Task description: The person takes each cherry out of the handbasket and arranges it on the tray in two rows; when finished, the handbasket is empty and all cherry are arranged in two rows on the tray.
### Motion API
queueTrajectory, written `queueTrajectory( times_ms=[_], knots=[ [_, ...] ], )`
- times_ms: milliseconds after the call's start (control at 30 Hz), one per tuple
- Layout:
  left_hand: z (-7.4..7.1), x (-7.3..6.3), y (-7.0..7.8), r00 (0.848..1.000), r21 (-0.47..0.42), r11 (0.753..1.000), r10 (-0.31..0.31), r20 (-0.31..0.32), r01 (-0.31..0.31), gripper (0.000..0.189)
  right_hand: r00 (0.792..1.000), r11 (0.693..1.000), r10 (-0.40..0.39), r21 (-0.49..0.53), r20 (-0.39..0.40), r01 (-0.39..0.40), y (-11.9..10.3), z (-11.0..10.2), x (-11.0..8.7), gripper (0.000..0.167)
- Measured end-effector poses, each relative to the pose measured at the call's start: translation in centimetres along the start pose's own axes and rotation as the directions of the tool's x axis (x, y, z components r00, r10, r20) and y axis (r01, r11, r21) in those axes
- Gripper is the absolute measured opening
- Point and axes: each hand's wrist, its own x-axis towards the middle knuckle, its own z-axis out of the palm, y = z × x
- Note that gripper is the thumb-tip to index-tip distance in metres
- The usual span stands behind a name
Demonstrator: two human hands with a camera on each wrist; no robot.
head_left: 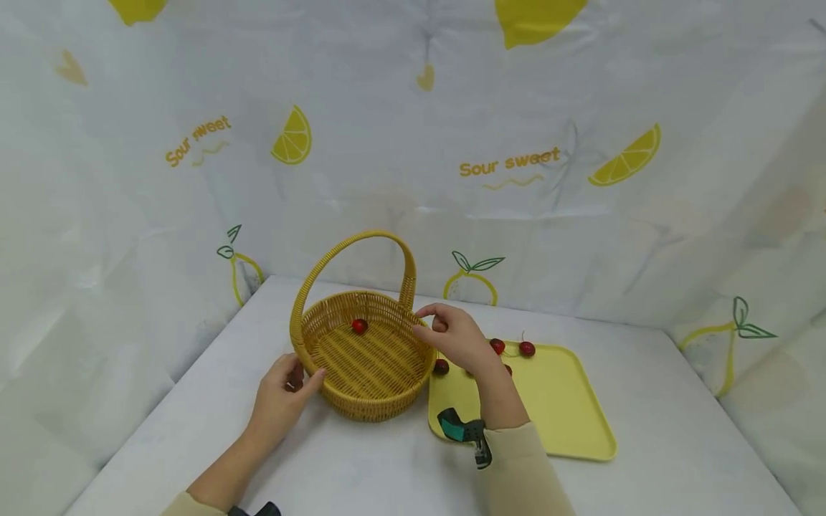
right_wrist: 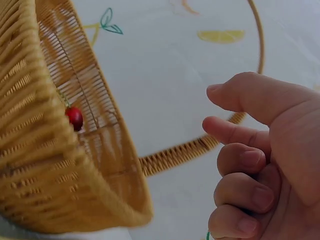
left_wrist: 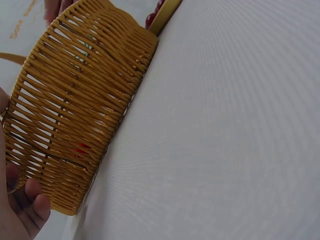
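Note:
A yellow woven basket with a tall arched handle stands on the white table, and one red cherry lies inside it. My left hand holds the basket's near left rim, its thumb at the rim and its fingers curled by the outer side. In the left wrist view, those fingers show beside the weave. My right hand hovers by the right rim. From the right wrist view, its thumb and forefinger are apart with nothing between them, and the other fingers are bent.
To the right of the basket lies a pale yellow tray. Several dark red cherries are at its far left part, among them a cherry with a stem. A white cloth with lemon prints hangs behind the table.

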Motion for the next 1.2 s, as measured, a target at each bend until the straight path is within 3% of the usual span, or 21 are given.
queueTrajectory(
  times_ms=[333,567,767,933,1200],
  knots=[
    [0.0,0.0,0.3,1.0,-0.006,1.0,-0.012,0.004,0.012,0.02,0.996,0.994,-0.043,-0.099,0.078,0.05,-3.2,3.4,4.8,0.03],
    [-0.2,0.2,0.5,1.0,-0.019,1.0,0.015,-0.005,-0.015,0.02,0.992,0.997,0.024,-0.076,0.126,-0.015,-4.0,6.2,8.0,0.039],
    [0.2,0.6,0.1,1.0,-0.021,1.0,0.02,-0.002,-0.02,0.02,0.98,0.988,0.151,-0.033,0.129,-0.148,-2.2,8.6,10.1,0.041],
    [0.5,0.3,0.3,1.0,-0.031,1.0,0.004,-0.001,-0.005,0.02,0.964,0.974,0.222,-0.068,0.146,-0.214,0.4,10.4,11.0,0.043],
    [0.4,0.0,0.1,1.0,-0.045,0.999,-0.022,-0.011,0.021,0.022,0.965,0.954,0.148,-0.287,0.217,-0.082,0.9,11.5,11.2,0.035]
  ],
)
